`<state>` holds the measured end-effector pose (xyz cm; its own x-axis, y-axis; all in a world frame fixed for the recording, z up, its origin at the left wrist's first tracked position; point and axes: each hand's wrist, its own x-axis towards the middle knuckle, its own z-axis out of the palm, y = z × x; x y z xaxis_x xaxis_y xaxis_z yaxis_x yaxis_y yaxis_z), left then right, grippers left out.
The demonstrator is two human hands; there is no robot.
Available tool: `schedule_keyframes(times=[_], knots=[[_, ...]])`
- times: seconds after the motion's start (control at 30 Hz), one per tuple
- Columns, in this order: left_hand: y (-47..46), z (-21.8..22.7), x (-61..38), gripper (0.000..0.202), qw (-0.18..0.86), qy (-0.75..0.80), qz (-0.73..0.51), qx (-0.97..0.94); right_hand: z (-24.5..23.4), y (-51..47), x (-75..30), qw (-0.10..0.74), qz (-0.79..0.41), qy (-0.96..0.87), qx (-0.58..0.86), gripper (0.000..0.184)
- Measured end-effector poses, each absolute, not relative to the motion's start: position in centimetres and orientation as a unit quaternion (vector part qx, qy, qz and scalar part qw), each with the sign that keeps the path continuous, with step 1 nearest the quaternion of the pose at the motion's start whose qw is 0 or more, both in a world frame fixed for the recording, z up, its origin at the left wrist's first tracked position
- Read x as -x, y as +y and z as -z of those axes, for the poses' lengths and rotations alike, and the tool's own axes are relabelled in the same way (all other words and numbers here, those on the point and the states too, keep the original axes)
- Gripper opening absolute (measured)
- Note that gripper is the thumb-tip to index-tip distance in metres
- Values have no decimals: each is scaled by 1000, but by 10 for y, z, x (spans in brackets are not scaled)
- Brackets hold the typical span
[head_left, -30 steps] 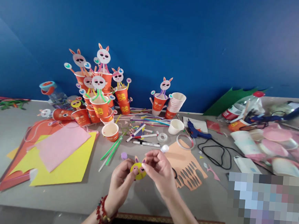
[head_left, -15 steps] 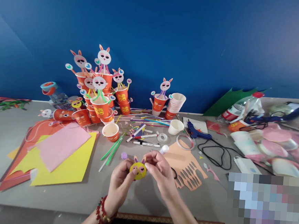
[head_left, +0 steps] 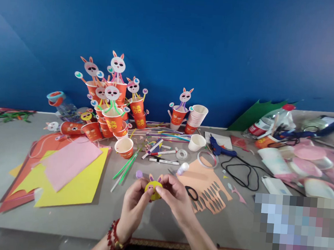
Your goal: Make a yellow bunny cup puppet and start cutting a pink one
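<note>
My left hand (head_left: 133, 205) and my right hand (head_left: 175, 198) meet just above the table's near edge, both pinching a small yellow paper rabbit face (head_left: 152, 186) with two pink ears. The left thumb and fingers grip its left side; the right fingertips press on its right side and cover part of it. A red bead bracelet (head_left: 114, 234) circles my left wrist. A small purple disc (head_left: 139, 173) lies on the table just left of the face.
A pile of orange paper cups with rabbit heads (head_left: 111, 97) stands at the back left. Yellow, pink and orange sheets (head_left: 67, 171) lie left. Peach cut paper (head_left: 205, 182), scissors (head_left: 191, 192), tape rolls, markers, a blue glue gun (head_left: 220, 148) and its black cord are to the right.
Both hands with the yellow face have dropped slightly toward the table. The right fingertips slid further over the face's right side, and the scissors behind the right hand now show.
</note>
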<state>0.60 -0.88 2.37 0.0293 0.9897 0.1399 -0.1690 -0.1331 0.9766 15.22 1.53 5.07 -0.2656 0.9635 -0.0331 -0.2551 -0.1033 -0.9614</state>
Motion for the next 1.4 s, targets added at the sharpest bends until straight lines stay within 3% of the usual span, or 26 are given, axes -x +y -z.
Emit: schedule_keyframes(times=[0.33, 1.4], knots=[[1, -31, -2, 9, 462, 427, -568, -530, -41, 15, -151, 485, -603, -501, 388, 20], [1, -29, -10, 15, 475, 462, -585, -467, -39, 15, -152, 477, -579, -516, 413, 20]])
